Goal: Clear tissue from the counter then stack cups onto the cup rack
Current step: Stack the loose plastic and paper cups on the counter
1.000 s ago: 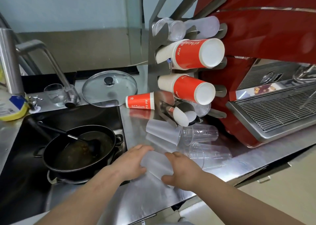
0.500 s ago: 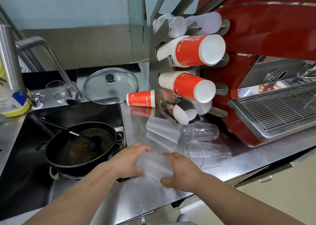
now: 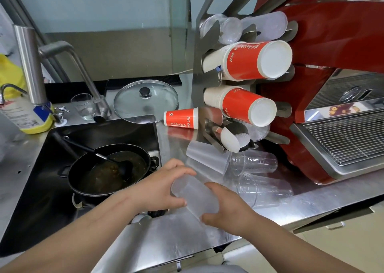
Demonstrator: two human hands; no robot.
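Observation:
Both hands hold one frosted plastic cup just above the steel counter: my left hand grips its narrow end, my right hand its wide end. Behind it another frosted cup and two clear cups lie on their sides. The steel cup rack stands behind, holding two stacks of red paper cups and clear cups on top. One red paper cup lies on the counter left of the rack. No tissue is visible.
To the left, a black sink holds a dirty pan with a ladle. A glass lid, a drinking glass, a tap and a yellow bottle sit behind. A red coffee machine fills the right.
The frosted cup between my hands has lifted slightly and shifted a little left. The other cups have not moved.

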